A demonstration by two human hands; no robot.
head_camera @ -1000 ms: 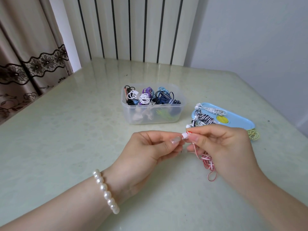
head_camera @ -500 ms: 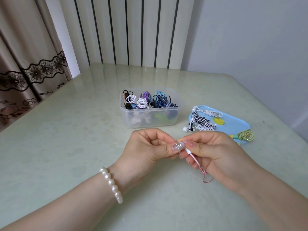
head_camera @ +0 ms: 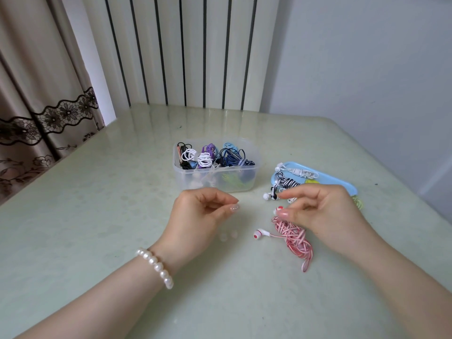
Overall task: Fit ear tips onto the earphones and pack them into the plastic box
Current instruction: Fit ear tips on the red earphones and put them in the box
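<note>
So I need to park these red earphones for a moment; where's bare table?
Bare table lies left of the plastic box and left hand, and along the near edge. Crowded on the right: blue tray, red earphones.
</note>
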